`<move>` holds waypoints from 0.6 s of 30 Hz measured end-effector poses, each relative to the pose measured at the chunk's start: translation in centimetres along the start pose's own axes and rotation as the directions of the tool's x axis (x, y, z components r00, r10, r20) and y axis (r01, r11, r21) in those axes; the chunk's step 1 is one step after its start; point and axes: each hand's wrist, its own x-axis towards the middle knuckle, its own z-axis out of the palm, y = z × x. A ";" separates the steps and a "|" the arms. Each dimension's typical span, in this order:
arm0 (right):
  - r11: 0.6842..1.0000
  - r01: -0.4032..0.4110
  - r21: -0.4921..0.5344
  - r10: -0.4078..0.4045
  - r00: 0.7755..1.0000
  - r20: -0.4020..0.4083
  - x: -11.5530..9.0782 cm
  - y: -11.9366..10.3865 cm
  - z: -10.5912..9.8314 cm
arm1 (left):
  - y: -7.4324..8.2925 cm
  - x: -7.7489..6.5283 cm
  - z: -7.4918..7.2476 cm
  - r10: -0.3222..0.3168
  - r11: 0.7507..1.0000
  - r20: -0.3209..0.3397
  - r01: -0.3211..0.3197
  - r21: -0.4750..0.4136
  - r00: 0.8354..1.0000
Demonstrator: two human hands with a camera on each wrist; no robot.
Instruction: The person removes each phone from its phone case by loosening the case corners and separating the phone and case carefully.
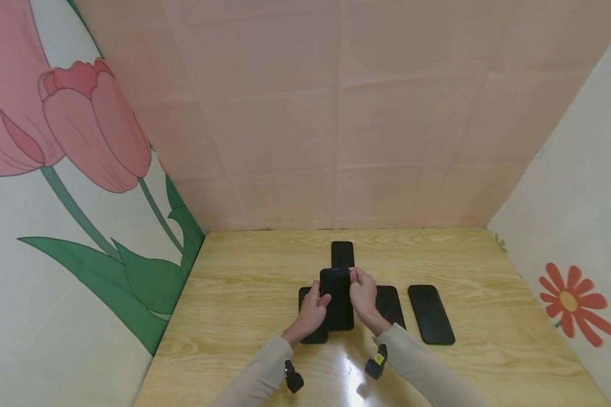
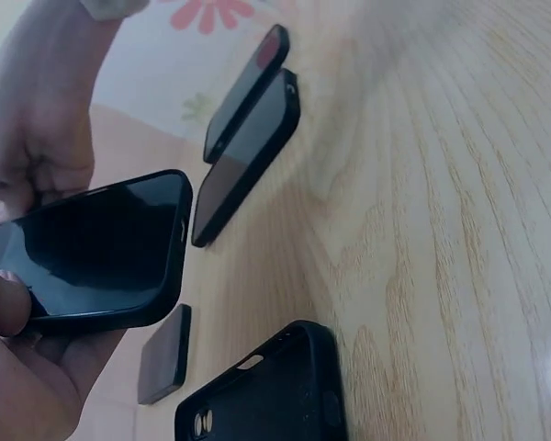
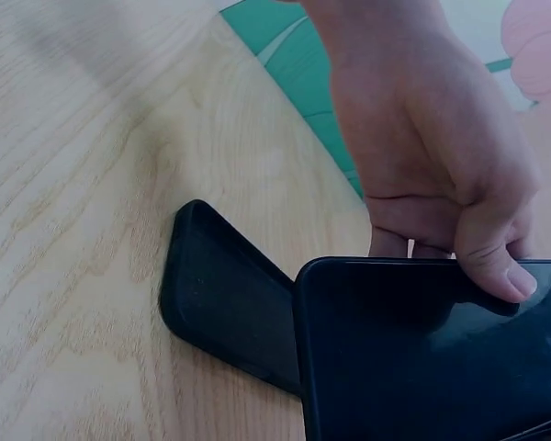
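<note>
A black smartphone, its edge wrapped by a dark rim that looks like a case, is held up over the table between both hands. My left hand grips its left side, with the thumb over the screen; the left hand also shows in the right wrist view. My right hand holds the upper right edge, its fingertips partly hidden. Below and left lies an empty black phone case, its inside facing up and a camera cutout showing. The same case is partly covered by the phone in the right wrist view.
On the wooden table, a black phone-shaped item lies behind the hands. Another black phone lies right, partly behind the right wrist, and one more phone farther right. Walls with printed coverings rise at the back and sides.
</note>
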 end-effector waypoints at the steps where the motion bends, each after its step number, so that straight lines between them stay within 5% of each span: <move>1: 1.000 -0.001 0.002 0.001 1.000 0.002 0.0 0.0 0.0 | 0.0 0.0 0.0 -0.002 1.000 0.002 0.002 -0.006 1.000; 10: 0.998 -0.053 0.046 0.051 0.998 0.025 0.2 -0.1 0.2 | -0.2 0.0 -0.2 -0.056 0.997 0.027 0.057 -0.056 0.998; 18: 1.000 -0.012 -0.017 0.012 1.000 0.009 0.2 -0.4 0.4 | -0.4 0.1 0.0 -0.053 0.996 -0.010 0.052 -0.077 0.999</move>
